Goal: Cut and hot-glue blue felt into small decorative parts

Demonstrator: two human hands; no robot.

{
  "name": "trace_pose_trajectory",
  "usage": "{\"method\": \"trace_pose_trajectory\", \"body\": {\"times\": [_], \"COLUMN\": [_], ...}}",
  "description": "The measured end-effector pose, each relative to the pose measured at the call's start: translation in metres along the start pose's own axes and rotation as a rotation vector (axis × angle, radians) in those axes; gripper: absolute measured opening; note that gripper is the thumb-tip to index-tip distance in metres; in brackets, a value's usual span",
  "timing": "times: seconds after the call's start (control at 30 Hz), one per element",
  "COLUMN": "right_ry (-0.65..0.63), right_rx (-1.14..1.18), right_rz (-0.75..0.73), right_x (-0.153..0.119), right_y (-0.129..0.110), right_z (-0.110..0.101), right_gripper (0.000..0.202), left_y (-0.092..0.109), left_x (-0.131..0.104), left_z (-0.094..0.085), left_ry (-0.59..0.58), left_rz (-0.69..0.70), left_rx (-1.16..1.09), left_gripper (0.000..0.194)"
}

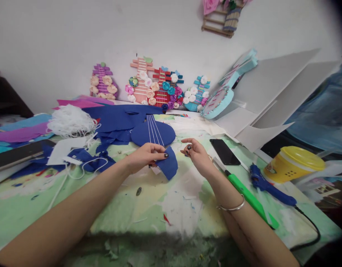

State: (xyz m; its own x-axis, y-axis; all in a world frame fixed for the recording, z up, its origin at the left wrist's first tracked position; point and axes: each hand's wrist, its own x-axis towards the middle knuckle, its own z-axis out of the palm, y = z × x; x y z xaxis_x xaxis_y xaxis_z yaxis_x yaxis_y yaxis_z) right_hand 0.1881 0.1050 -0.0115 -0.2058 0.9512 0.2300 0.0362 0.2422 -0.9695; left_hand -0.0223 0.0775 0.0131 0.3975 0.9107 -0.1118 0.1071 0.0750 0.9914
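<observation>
My left hand (145, 157) pinches a small curved piece of dark blue paper (168, 165) over the near middle of the table. A little white shows beneath that piece. To its right, my right hand (197, 155) is raised with the index finger stretched out and the other fingers loosely bent; I see nothing in it. Just beyond my left hand lies a blue oval guitar body (137, 133) with white strings (153, 128) running across it. A green cutter knife (251, 200) lies beside my right forearm, partly hidden by it.
On the right are a black phone (224, 152), a blue glue gun (271, 187) with its cord, and a yellow tub (295, 163). A white yarn heap (72, 120) and blue scraps (104, 161) lie left. Decorated paper guitars (162, 87) lean against the wall.
</observation>
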Motion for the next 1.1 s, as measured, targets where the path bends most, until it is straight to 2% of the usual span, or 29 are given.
{"method": "trace_pose_trajectory", "body": {"times": [0.17,0.37,0.47,0.6,0.67,0.77,0.83,0.97,1.1], "right_ry": [-0.085,-0.091,-0.193,-0.351,-0.312,-0.114,-0.011,0.024,-0.013], "right_rx": [-0.143,-0.049,0.046,0.101,0.129,0.172,0.211,0.257,0.328], "right_rz": [-0.022,-0.069,-0.009,0.136,0.152,0.132,0.141,0.203,0.176], "right_x": [-0.001,-0.004,-0.009,-0.013,-0.012,-0.009,-0.008,-0.010,-0.014], "right_y": [0.001,-0.009,-0.013,-0.012,-0.009,-0.007,-0.008,-0.011,-0.010], "right_z": [-0.004,-0.002,0.007,0.017,0.018,0.016,0.015,0.017,0.025], "right_gripper": [0.039,0.038,0.031,0.038,0.031,0.022,0.024,0.028,0.029], "left_y": [0.001,0.003,0.005,0.005,0.005,0.003,0.001,0.000,-0.002], "left_x": [0.000,-0.003,-0.004,-0.004,-0.002,0.003,0.005,0.005,0.004], "left_z": [0.000,0.001,0.003,0.008,0.010,0.012,0.011,0.012,0.021], "left_ry": [-0.010,-0.025,-0.038,0.016,0.093,0.228,0.275,0.247,0.190], "left_rz": [0.001,0.026,0.047,0.060,0.080,0.142,0.202,0.296,0.274], "left_rx": [-0.022,0.003,0.041,-0.024,-0.184,-0.410,-0.484,-0.581,-0.643], "left_gripper": [0.018,0.016,0.017,0.017,0.018,0.020,0.019,0.020,0.024]}}
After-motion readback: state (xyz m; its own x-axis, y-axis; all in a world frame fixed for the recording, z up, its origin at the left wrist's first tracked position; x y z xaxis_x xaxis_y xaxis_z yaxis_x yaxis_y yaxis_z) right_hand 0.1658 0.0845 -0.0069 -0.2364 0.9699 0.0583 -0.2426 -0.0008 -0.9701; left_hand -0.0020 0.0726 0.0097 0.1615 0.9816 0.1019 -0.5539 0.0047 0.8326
